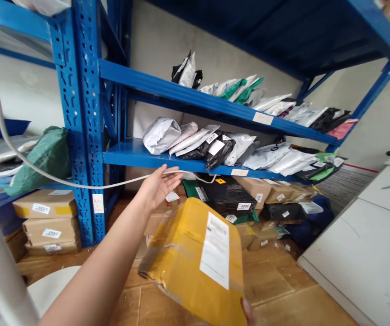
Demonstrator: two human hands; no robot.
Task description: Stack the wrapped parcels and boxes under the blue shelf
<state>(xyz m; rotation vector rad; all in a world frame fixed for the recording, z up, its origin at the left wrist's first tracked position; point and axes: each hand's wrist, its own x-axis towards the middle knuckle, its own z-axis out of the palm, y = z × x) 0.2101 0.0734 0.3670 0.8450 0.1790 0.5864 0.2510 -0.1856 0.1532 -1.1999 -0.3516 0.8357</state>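
Head view: right hand [247,312] holds yellow parcel [195,260]; left hand [159,185] open.

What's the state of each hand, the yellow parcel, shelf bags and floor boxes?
left hand: open, palm up, reaching toward the lower shelf edge, holding nothing.
right hand: mostly hidden, gripping the parcel from below.
yellow parcel: held up, tilted, taped shut, white label facing the camera.
shelf bags: sealed, leaning in rows.
floor boxes: closed, stacked, labelled.
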